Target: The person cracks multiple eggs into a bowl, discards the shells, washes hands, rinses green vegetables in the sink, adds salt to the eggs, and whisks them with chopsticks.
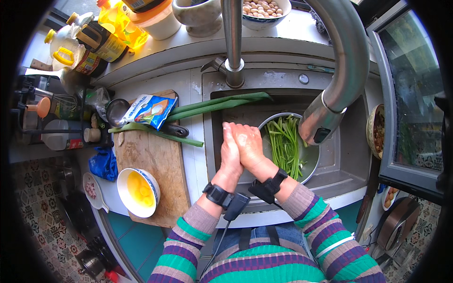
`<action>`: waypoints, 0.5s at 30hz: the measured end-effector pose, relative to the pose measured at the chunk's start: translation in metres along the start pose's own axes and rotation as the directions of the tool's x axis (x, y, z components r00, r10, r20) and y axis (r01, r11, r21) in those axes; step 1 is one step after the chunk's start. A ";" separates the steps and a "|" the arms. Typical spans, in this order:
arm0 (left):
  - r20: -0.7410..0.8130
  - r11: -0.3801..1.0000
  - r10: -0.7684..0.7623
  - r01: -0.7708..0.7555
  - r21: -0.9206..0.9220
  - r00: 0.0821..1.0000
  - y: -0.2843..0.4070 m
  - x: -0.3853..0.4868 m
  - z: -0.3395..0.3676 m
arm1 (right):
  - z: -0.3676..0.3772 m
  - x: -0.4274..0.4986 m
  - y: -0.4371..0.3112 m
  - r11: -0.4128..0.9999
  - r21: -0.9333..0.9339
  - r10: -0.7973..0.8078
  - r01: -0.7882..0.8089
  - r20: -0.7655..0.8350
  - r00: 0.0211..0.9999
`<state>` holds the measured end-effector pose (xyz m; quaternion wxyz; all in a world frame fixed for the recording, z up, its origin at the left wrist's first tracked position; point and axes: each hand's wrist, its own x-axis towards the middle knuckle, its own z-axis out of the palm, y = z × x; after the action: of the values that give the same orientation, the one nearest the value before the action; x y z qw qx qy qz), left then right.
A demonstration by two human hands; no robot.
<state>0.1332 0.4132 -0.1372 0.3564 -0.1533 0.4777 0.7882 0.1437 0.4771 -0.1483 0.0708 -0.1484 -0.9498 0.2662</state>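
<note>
My left hand (229, 152) and my right hand (249, 143) are pressed together, palm to palm, over the left part of the sink (354, 148). Both look wet, and whatever may lie between the palms is hidden. Just right of them, a round metal basin (312, 166) in the sink holds cut green vegetable stalks (283, 141). Above this basin hangs the spray head (320, 122) of a pull-down faucet. Long scallion leaves (216, 106) reach from the chopping board across the sink's left rim, beyond my hands.
A wooden chopping board (155, 169) at left bears a bowl (122, 192) of cracked eggs (142, 191), a blue-and-white packet (152, 109) and a ladle (118, 112). Bottles (102, 40), a stone mortar (198, 16) and a bowl (265, 23) line the sill. An open window (412, 95) juts in at right.
</note>
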 end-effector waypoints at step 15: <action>0.200 0.865 0.284 -0.341 0.369 0.938 -0.003 -0.019 -0.009 | -0.012 -0.007 0.001 0.828 0.445 0.313 -0.341 0.137 0.940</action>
<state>0.1477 0.3982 -0.1327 0.2801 0.0574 0.6204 0.7303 0.1533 0.4818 -0.1392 0.0298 -0.2796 -0.8209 0.4970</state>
